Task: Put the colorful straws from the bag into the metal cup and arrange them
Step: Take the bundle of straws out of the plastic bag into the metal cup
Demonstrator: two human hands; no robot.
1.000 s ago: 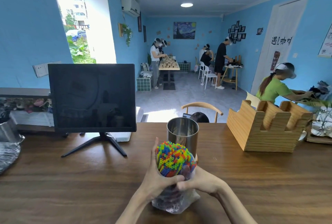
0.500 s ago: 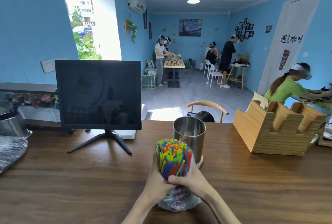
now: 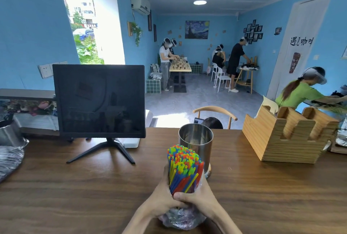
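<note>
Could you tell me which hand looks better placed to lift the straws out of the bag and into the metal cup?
Probably the right hand: it grips the straws on the side nearer the metal cup, while the left hand could hold the bag down.

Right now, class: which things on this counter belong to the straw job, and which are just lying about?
Belong to the job:
straws
plastic bag
metal cup
left hand
right hand

Just lying about:
monitor
wooden holder
steel pot

Bright daylight blows out the window (image 3: 90, 17); wide-angle edges bend.
</note>
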